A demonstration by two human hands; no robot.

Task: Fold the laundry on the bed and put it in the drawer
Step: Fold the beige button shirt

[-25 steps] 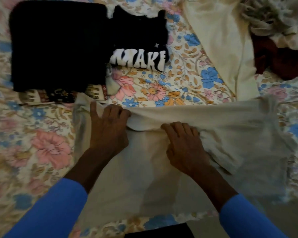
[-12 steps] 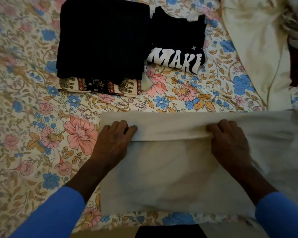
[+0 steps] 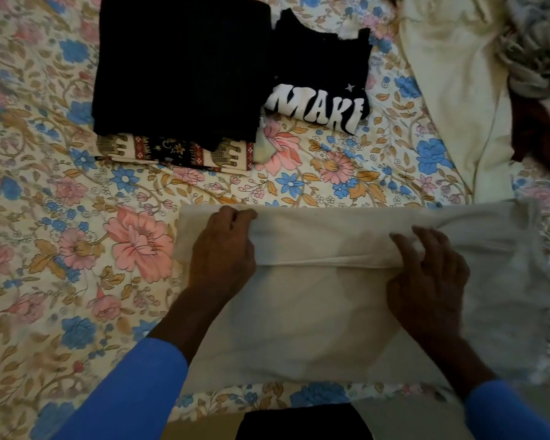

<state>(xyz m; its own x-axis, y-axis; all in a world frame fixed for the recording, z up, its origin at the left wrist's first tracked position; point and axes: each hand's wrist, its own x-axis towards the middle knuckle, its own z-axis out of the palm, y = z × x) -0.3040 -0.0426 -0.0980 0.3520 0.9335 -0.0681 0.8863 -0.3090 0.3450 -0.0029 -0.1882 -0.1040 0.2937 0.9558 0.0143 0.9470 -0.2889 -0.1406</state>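
The beige garment (image 3: pixel 315 312) lies flat on the floral bedsheet (image 3: pixel 61 249) near the person. Its long axis runs left to right and its far edge is turned toward the person, so I judge 1 fold is in work. The left hand (image 3: pixel 223 252) and the right hand (image 3: pixel 426 281) each clamp this fold. Beyond lie 3 folded pieces: black garment (image 3: pixel 178 65), MAKE shirt (image 3: pixel 321 84), elephant-print cloth (image 3: pixel 172 150). A cream cloth (image 3: pixel 451 90) looks unfolded. No drawer shows.

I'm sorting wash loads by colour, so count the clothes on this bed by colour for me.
Black: 2, plain folded garment, lettered top
Elephant print: 1, folded cloth
Beige or cream: 2, beige garment, cream garment
Dark red: 1, bundle
Mottled grey: 1, heap
Total: 7
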